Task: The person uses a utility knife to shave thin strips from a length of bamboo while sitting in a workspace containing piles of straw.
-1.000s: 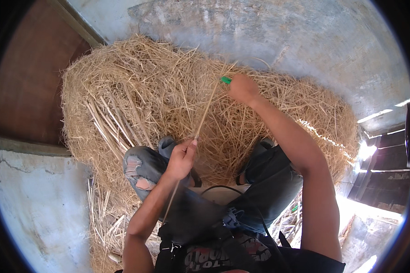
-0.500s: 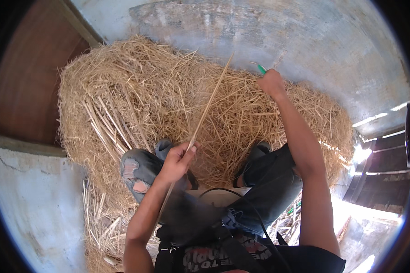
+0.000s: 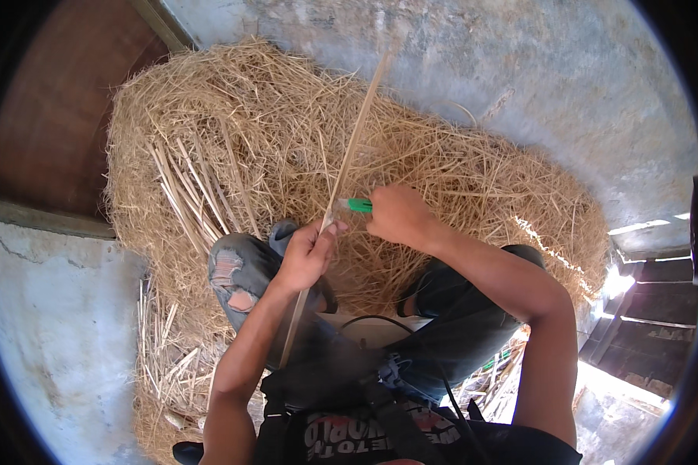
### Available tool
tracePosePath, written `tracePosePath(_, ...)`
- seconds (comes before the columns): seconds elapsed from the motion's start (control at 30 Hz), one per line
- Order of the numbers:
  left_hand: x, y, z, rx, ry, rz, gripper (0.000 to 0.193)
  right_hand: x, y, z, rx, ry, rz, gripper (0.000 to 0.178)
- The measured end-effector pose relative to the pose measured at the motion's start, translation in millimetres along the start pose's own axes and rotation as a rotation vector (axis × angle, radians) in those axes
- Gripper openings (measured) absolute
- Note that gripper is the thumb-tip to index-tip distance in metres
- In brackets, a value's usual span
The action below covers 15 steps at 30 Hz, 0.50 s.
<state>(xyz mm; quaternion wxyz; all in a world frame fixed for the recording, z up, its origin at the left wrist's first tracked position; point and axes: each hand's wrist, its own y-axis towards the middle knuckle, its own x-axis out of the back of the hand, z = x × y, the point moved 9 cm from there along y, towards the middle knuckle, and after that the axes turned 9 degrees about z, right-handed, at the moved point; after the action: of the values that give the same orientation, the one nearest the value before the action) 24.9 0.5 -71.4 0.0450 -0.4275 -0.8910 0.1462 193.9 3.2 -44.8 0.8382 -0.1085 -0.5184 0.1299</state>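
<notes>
My left hand (image 3: 306, 256) is closed round a long thin wooden strip (image 3: 358, 128), which slants from my lap up toward the far wall. In my right hand (image 3: 399, 217) is a green-handled knife (image 3: 360, 204), its pale blade pointing left. The blade's tip is at the strip, just above my left fingers; whether it cuts into the wood I cannot tell. The knife's rear part is hidden inside my right fist.
A heap of straw-like shavings (image 3: 287, 116) spreads before my feet. Several split strips (image 3: 184, 190) lie on it at the left, with more pieces (image 3: 163, 341) beside my left leg. A bluish wall (image 3: 520, 70) stands behind, a brown panel (image 3: 62, 116) at far left.
My right hand has swung back from the far right with the knife, down and left to the strip. My left hand keeps its grip on the strip.
</notes>
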Motion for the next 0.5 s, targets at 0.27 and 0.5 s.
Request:
tracePosePath(0.27,-4,7,0,0.023,0.031,-0.011,0.029,0,-4,14,0.083,0.006,-0.020,0.020)
tracePosePath(0.5,-4,9,9,0.016,0.236,-0.050,0.028,-2,5,7,0.002,-0.031,0.028,0.016)
